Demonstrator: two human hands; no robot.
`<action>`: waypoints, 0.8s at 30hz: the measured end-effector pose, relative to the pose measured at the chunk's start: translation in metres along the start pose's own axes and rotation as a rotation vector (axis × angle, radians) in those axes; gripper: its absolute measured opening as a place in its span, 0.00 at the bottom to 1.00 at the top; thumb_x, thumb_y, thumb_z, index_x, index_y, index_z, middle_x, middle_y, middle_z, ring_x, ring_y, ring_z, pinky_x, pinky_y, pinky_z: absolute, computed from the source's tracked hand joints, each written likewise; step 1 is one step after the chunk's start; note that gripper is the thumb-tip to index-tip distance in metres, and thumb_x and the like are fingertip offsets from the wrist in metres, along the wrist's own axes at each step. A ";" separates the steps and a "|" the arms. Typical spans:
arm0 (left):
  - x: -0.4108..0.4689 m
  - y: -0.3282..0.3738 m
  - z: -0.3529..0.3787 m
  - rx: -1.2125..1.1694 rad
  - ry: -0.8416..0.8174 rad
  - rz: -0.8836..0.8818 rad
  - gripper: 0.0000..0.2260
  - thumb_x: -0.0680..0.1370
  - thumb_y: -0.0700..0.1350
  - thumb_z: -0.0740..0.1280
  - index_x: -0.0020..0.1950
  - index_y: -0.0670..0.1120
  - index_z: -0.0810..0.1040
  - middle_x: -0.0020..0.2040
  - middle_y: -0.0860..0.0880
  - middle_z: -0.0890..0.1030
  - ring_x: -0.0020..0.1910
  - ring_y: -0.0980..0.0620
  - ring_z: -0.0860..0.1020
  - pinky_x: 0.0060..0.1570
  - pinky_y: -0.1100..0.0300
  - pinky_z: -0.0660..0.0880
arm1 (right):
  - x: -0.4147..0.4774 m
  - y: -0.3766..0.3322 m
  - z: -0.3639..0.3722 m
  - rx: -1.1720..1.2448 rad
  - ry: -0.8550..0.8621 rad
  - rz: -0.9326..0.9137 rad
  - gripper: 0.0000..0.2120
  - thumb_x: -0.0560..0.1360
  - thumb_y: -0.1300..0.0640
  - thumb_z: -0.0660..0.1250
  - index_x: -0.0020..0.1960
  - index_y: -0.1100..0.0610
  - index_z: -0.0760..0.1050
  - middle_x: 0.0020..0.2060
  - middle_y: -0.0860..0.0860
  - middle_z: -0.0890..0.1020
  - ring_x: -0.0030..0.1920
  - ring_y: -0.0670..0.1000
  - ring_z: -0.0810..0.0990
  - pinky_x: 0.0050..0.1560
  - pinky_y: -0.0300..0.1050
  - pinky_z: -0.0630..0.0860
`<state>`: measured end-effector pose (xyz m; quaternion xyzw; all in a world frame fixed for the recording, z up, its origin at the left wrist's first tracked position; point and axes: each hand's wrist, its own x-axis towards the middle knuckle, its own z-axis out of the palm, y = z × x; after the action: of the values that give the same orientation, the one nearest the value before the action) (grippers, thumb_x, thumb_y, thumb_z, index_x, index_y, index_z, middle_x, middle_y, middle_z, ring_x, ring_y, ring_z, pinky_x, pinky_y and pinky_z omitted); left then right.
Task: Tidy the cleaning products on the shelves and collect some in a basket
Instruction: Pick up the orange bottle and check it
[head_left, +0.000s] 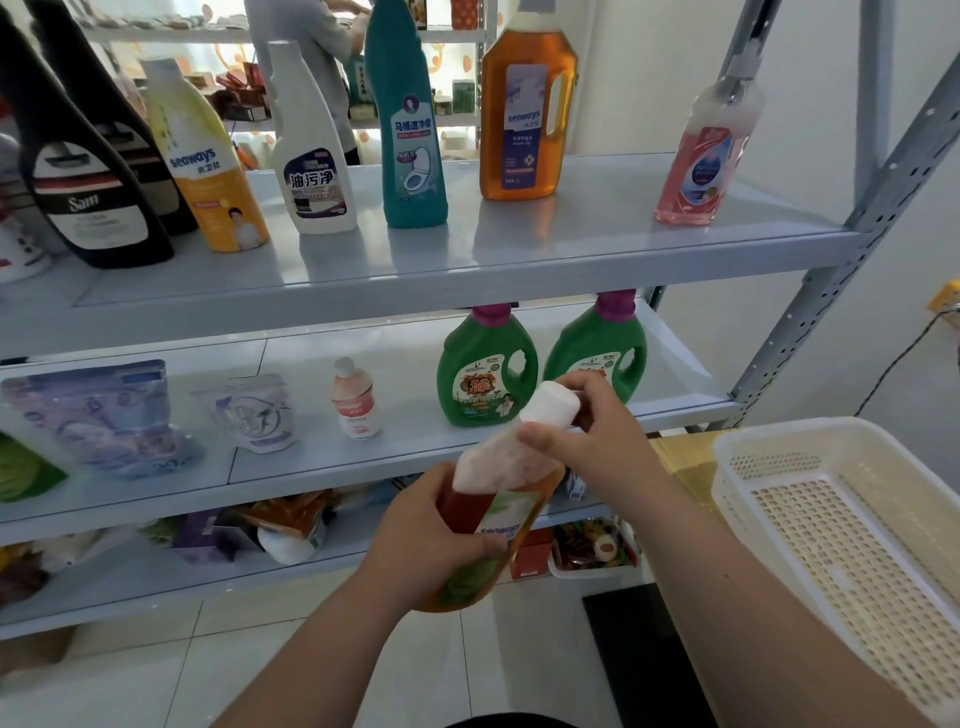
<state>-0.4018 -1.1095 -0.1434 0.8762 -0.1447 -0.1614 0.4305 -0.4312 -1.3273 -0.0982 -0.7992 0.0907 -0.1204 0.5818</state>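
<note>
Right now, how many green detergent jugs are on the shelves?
2. Both on the middle shelf: one green jug, the other to its right, partly behind the right hand.

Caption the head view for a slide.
Left hand grips the orange bottle, right hand its white cap, beside shelves and a basket.

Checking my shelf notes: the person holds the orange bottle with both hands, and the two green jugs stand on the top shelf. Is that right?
Not quite. The head view shows the green jugs on the second shelf, under the top one. The rest holds: the left hand grips the orange bottle by its body, and the right hand holds its white-capped top.
</note>
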 end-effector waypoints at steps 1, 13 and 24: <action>-0.001 0.002 -0.003 0.017 -0.018 0.016 0.29 0.59 0.61 0.82 0.51 0.73 0.68 0.49 0.70 0.76 0.47 0.69 0.74 0.39 0.73 0.67 | 0.000 -0.001 -0.002 -0.042 -0.051 -0.019 0.24 0.69 0.40 0.77 0.61 0.33 0.71 0.60 0.41 0.77 0.55 0.42 0.80 0.45 0.36 0.79; 0.007 -0.009 -0.030 0.290 0.005 0.199 0.28 0.60 0.63 0.79 0.56 0.68 0.73 0.47 0.68 0.79 0.47 0.70 0.75 0.42 0.74 0.67 | 0.016 -0.016 -0.026 -0.832 -0.318 -0.438 0.21 0.77 0.34 0.53 0.59 0.45 0.71 0.52 0.42 0.76 0.47 0.46 0.77 0.44 0.42 0.74; 0.008 -0.029 -0.039 0.286 -0.012 0.157 0.30 0.58 0.67 0.74 0.58 0.68 0.71 0.45 0.70 0.76 0.45 0.71 0.74 0.40 0.75 0.65 | 0.012 -0.009 0.004 -0.812 -0.395 -0.580 0.16 0.83 0.46 0.54 0.60 0.54 0.74 0.53 0.49 0.77 0.44 0.51 0.78 0.40 0.45 0.75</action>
<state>-0.3754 -1.0678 -0.1452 0.9136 -0.2367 -0.1100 0.3116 -0.4184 -1.3248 -0.0897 -0.9596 -0.2057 -0.0790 0.1749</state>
